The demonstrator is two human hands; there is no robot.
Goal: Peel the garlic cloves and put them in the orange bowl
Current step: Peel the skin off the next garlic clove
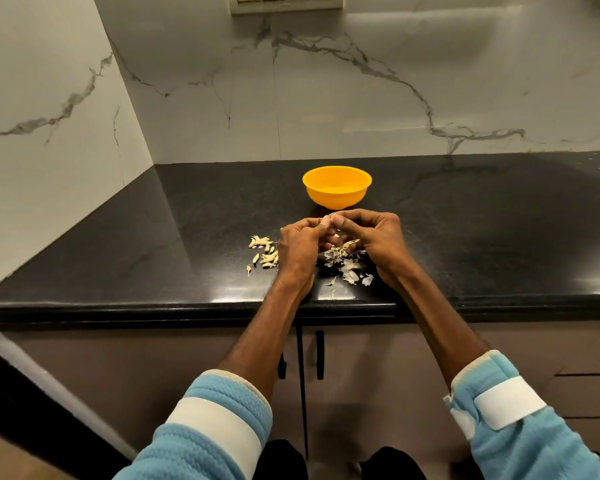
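Observation:
An orange bowl (336,187) stands on the black counter (153,244), just beyond my hands. My left hand (300,245) and my right hand (374,240) meet above the counter, thumbs and fingertips pinched together on a small garlic clove (330,218) that is mostly hidden between them. A pile of unpeeled garlic cloves (265,252) lies to the left of my left hand. Loose papery peels (350,268) lie under and in front of my right hand. The bowl's inside shows no cloves that I can make out.
The counter's front edge (187,306) runs just below my wrists. Marble walls close the back and left sides. Cabinet doors with dark handles (320,355) sit under the counter. A switch panel (284,3) is on the back wall.

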